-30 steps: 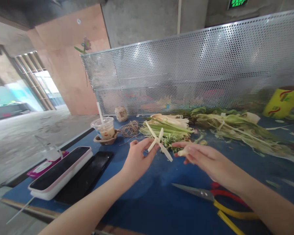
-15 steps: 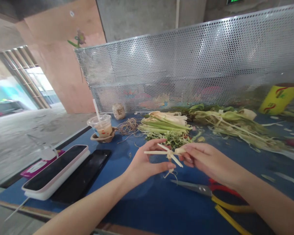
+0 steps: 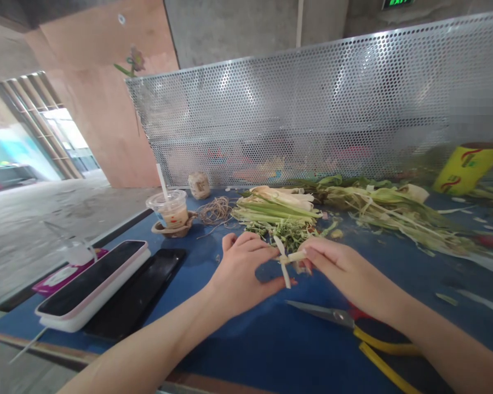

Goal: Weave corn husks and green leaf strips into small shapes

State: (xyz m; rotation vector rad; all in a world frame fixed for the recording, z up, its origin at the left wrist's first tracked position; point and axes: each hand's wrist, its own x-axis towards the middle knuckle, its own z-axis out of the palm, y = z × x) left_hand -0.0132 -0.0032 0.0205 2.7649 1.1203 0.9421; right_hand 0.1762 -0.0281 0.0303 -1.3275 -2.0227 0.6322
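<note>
A small cross of pale plant strips (image 3: 284, 260), husk-like in look, is held between my two hands above the blue table. My left hand (image 3: 240, 269) has its index finger and thumb at the upper and lower arms of the cross, its other fingers bent behind. My right hand (image 3: 332, 260) pinches the arm that points right between thumb and fingers. Below it, scissors (image 3: 332, 316) with red and yellow handles lie with the blades toward the left, partly hidden by my right forearm. Behind my hands rests a bundle of green and pale stalks (image 3: 271, 208).
Two phones (image 3: 92, 279) (image 3: 137, 293), a purple packet (image 3: 61, 279) and a drink cup with a straw (image 3: 170, 208) stand left. Brown twine (image 3: 216, 210) lies behind. Dry leaves (image 3: 394, 213) and a yellow roll (image 3: 468, 168) are right. A perforated metal screen (image 3: 291, 115) closes the back.
The strip cross has turned in my hands, its long arm now standing nearly upright. My left hand has rolled so its back shows more. The scissors have stayed in place.
</note>
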